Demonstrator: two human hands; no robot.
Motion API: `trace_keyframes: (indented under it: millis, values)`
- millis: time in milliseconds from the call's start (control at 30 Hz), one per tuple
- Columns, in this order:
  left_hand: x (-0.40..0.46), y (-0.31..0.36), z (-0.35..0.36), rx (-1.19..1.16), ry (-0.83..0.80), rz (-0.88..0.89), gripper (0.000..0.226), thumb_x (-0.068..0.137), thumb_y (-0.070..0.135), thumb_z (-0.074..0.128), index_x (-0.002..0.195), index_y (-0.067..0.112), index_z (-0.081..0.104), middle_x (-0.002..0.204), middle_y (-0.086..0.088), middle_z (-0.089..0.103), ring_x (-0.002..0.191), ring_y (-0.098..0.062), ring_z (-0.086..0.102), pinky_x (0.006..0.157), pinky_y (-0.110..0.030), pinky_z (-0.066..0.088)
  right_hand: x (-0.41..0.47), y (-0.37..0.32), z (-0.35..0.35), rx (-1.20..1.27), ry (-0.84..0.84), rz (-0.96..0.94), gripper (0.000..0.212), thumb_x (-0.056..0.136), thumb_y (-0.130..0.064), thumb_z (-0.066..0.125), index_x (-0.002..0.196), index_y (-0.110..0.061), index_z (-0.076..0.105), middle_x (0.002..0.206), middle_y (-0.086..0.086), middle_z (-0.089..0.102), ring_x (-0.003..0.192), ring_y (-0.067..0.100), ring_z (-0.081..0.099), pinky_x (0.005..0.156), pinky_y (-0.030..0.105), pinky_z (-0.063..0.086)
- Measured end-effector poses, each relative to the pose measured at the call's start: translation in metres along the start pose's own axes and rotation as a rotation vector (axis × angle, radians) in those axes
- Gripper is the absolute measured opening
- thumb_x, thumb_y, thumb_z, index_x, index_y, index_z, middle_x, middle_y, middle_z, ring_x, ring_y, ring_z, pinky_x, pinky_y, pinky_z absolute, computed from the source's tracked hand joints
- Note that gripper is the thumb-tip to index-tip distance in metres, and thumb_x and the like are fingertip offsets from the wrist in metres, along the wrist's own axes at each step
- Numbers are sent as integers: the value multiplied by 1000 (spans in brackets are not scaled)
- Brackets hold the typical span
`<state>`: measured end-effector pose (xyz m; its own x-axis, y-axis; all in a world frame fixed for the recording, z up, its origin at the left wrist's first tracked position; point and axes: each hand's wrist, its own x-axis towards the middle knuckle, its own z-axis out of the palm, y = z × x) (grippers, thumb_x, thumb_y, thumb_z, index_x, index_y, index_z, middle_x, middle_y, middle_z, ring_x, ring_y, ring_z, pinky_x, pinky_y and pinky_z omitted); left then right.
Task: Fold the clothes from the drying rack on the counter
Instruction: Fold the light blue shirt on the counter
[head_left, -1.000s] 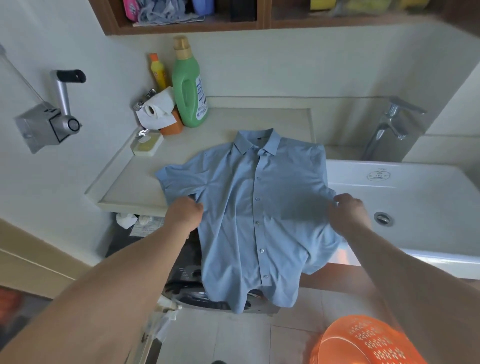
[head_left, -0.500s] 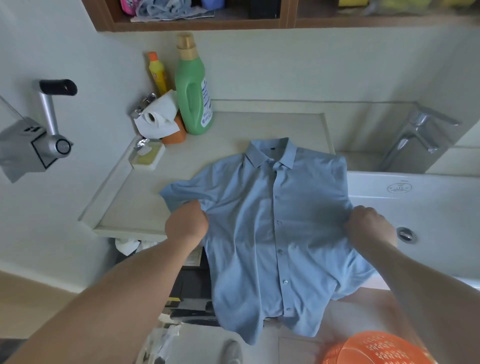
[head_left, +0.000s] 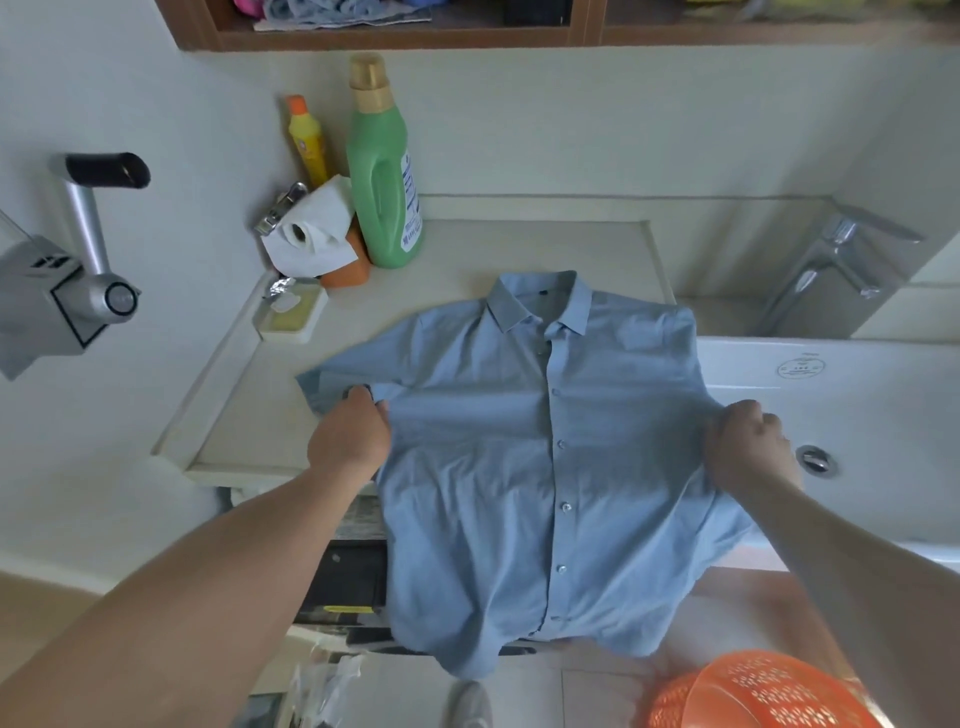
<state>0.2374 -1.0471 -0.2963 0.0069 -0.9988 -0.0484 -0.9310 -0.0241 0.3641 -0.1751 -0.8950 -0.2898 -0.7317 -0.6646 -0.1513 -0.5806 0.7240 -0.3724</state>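
A light blue short-sleeved button shirt (head_left: 493, 447) lies front up with its collar and shoulders on the pale counter (head_left: 239, 410). Its lower half hangs over the counter's front edge. My left hand (head_left: 350, 436) grips the shirt's left side just below the sleeve. My right hand (head_left: 748, 447) grips the right side seam, over the edge of the white sink (head_left: 862, 415). The fabric between both hands is pulled flat.
A green detergent bottle (head_left: 384, 171), a yellow bottle (head_left: 307, 140), a tissue roll (head_left: 311, 234) and a soap dish (head_left: 291, 319) stand at the counter's back left. A tap (head_left: 836, 265) rises behind the sink. An orange basket (head_left: 753, 691) sits lower right. A wall crank (head_left: 88, 244) sticks out at left.
Both hands have kept their grip on the shirt's sides and spread it wider. More of the right side now lies flat toward the sink.
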Motion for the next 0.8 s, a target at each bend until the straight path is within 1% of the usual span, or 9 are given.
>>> trace_keyframes:
  millis: [133,200,267,333,433,533,600,733,800]
  values:
    - [-11,4,2,-43,-145,12,27,95,30,52,76,11,46,63,-2,52,56,-20,51,51,-30,35,2,3,1,166,-120,196,50,106,-35,37,139,1,47,137,30,53,126,44,52,103,44,40]
    - [-17,6,-1,10,-180,44,25,96,23,51,74,13,43,69,-1,49,62,-19,49,56,-32,35,2,7,7,131,-177,193,54,109,-34,32,132,9,55,133,32,57,124,44,55,101,42,41]
    - [-18,4,-6,37,-101,28,20,102,25,46,86,14,46,81,-1,50,77,-24,52,67,-35,40,2,10,9,124,-183,169,55,109,-35,33,127,10,59,128,32,61,119,44,58,98,42,44]
    - [-14,-3,-12,-12,29,-21,21,105,30,43,98,12,51,86,-2,52,86,-32,56,73,-38,43,4,14,10,155,-155,134,46,106,-33,41,117,4,65,116,28,66,105,42,62,88,41,46]
    - [-8,-7,-16,-83,28,-72,22,105,26,45,112,7,55,98,-9,59,92,-37,60,74,-37,42,5,22,7,206,-133,94,34,100,-30,52,92,-1,69,90,18,68,89,37,66,72,36,47]
    - [-18,-4,-9,-119,-29,-81,19,100,19,51,111,3,48,110,-19,60,88,-36,60,70,-39,44,2,23,6,239,-107,105,31,97,-31,58,116,-8,64,112,18,67,105,38,64,78,34,44]
    - [-35,-1,-3,-103,6,-48,27,97,16,54,119,3,45,122,-20,53,95,-40,59,71,-44,48,0,25,7,256,-110,104,37,99,-35,57,125,-9,58,118,19,65,104,37,61,79,34,42]
    - [-67,-2,12,148,113,157,63,90,23,66,144,4,40,151,-18,34,121,-44,49,86,-54,51,4,29,8,265,-113,82,33,100,-38,54,118,-10,55,113,17,62,90,32,53,76,35,40]
    - [-80,-5,21,251,122,283,67,92,36,62,149,6,42,158,-16,33,130,-42,45,91,-54,52,6,32,8,245,-105,60,30,99,-37,54,114,-11,56,111,18,62,87,33,54,74,35,41]
